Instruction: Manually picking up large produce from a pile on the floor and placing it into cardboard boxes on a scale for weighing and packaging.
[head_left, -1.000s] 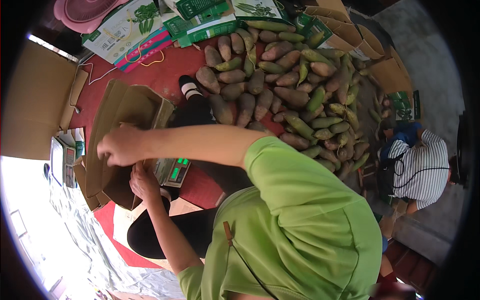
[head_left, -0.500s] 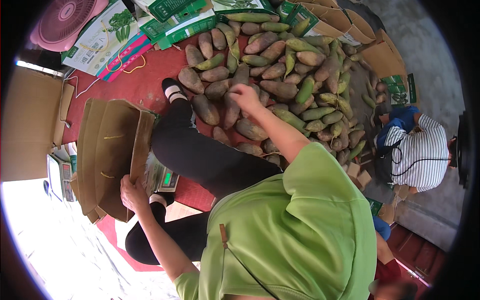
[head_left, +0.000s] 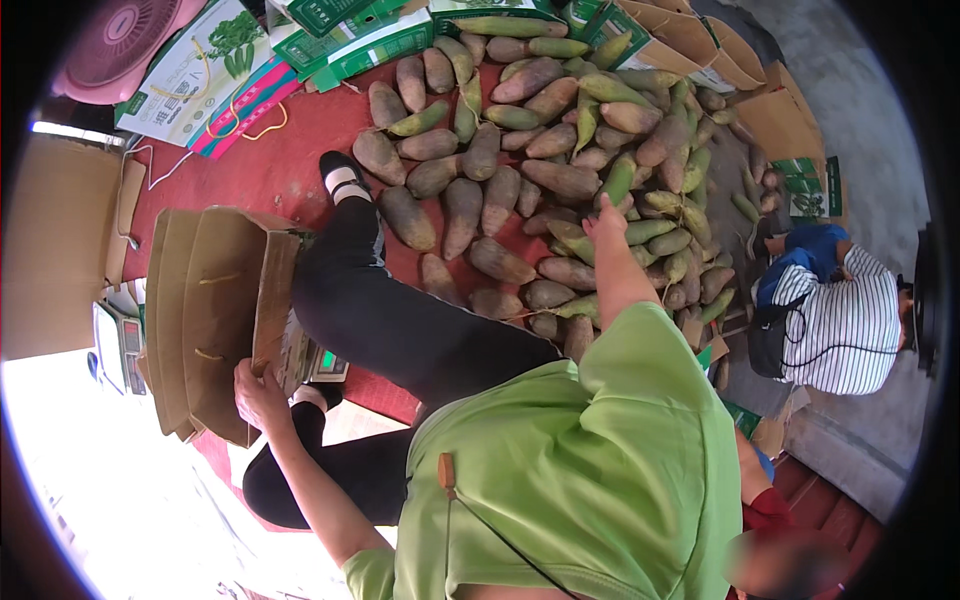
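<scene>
A large heap of long radishes point(head_left: 560, 180), some green and some reddish-brown, covers the red floor in front of me. My right hand point(head_left: 605, 226) reaches over the heap, fingers stretched out at the lower end of a green radish point(head_left: 620, 180); whether they grip it is hard to make out. With fingers closed on its near edge, my left hand point(head_left: 262, 397) holds a cardboard box point(head_left: 203, 310) with raised flaps and yellow cord handles. The box leans by my legs, on or against a scale with a green lit display point(head_left: 329, 360). Its bottom is hidden.
Green and white cartons point(head_left: 375, 50) line the far side, beside a printed carton point(head_left: 205, 80) and a pink fan-like object point(head_left: 125, 45). Another scale point(head_left: 118, 350) stands at the left. A person in a striped shirt point(head_left: 845, 320) is at the right; another person point(head_left: 770, 510) is at lower right.
My right hand has moved right and slightly nearer, from the brown radishes at mid-heap to a green one. My left hand stays on the box, which has shifted slightly left.
</scene>
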